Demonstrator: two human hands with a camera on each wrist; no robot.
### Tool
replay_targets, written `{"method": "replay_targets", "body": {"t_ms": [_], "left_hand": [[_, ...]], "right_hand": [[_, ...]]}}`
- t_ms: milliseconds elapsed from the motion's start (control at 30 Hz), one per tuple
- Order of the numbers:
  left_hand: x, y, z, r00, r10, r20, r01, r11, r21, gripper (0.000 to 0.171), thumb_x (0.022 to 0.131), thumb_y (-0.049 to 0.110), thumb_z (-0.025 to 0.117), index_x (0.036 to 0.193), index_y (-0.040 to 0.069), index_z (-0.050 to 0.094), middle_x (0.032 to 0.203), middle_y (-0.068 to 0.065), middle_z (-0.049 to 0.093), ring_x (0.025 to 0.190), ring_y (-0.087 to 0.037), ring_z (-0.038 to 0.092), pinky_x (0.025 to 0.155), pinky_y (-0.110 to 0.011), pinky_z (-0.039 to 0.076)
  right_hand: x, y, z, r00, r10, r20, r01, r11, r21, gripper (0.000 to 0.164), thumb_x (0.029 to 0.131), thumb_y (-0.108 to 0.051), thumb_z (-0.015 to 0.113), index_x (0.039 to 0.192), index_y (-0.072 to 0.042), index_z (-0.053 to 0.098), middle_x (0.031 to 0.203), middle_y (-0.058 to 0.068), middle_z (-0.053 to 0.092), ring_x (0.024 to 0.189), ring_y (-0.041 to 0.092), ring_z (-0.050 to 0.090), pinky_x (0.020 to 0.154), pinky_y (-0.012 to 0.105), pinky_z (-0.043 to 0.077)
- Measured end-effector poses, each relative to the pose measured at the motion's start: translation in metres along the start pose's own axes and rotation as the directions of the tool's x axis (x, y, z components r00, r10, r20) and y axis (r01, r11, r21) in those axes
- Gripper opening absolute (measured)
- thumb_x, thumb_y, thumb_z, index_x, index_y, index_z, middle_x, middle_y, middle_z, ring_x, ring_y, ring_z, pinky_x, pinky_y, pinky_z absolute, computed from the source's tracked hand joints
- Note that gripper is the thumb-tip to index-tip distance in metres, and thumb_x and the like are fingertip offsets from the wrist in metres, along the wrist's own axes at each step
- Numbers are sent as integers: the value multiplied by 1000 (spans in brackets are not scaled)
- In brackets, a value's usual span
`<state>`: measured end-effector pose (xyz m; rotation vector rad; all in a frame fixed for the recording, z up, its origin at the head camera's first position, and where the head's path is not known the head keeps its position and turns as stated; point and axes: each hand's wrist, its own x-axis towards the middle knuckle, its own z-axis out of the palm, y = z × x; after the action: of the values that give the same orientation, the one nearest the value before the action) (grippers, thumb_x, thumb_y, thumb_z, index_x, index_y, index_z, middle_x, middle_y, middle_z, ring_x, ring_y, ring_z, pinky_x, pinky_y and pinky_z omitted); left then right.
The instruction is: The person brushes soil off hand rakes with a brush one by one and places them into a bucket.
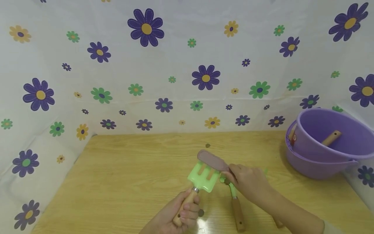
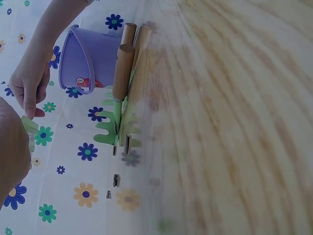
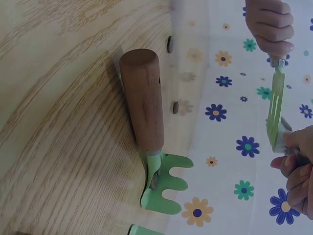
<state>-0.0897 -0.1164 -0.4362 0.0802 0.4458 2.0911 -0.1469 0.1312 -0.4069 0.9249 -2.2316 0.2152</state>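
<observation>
My left hand (image 1: 169, 217) grips the wooden handle of a light green toy garden fork (image 1: 204, 184), its broad tines raised above the table. My right hand (image 1: 251, 183) pinches the narrow end of a flat mauve tool with a rounded tip (image 1: 208, 158); its exact kind is unclear. The flat part lies across the fork's tine tips, and whether they press together is hard to tell. Beneath my right hand a second green garden fork (image 3: 164, 193) with a wooden handle (image 1: 238, 214) lies on the table. Another wooden handle (image 1: 277, 222) shows partly behind my right forearm.
Two stacked purple buckets (image 1: 317, 167) stand at the right, with a wooden handle (image 1: 332, 138) sticking up inside the top one. Small dark flat discs (image 1: 207, 145) lie on the wooden table (image 1: 122, 175). A flower-printed sheet (image 1: 175, 58) surrounds the back and sides.
</observation>
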Motion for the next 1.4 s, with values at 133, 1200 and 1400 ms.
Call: {"method": "replay_targets", "body": {"t_ms": [133, 1200, 1400], "left_hand": [[0, 0, 0, 1000, -10, 7, 11, 1000, -24, 40, 104, 36, 26, 90, 13, 56, 63, 13, 48, 51, 5, 41, 48, -3, 26], [2, -4, -1, 999, -42, 10, 43, 993, -113, 38, 103, 36, 30, 89, 13, 56, 63, 11, 47, 50, 3, 39, 48, -4, 25], [3, -3, -1, 1000, -20, 15, 21, 996, -87, 38, 104, 35, 28, 90, 13, 56, 65, 12, 48, 51, 4, 40, 48, -4, 26]], "right_hand": [[0, 3, 1, 1000, 2, 5, -2, 1000, -10, 68, 102, -45, 18, 74, -3, 63, 56, 2, 60, 39, 5, 49, 34, 7, 22], [0, 13, -10, 996, 92, 19, -92, 995, -34, 67, 101, -46, 20, 80, -1, 63, 64, 6, 66, 45, 12, 57, 34, 12, 34], [5, 2, -19, 998, 62, -31, -63, 998, -18, 64, 101, -47, 21, 75, -5, 61, 57, -1, 60, 40, 4, 46, 34, 9, 24]]}}
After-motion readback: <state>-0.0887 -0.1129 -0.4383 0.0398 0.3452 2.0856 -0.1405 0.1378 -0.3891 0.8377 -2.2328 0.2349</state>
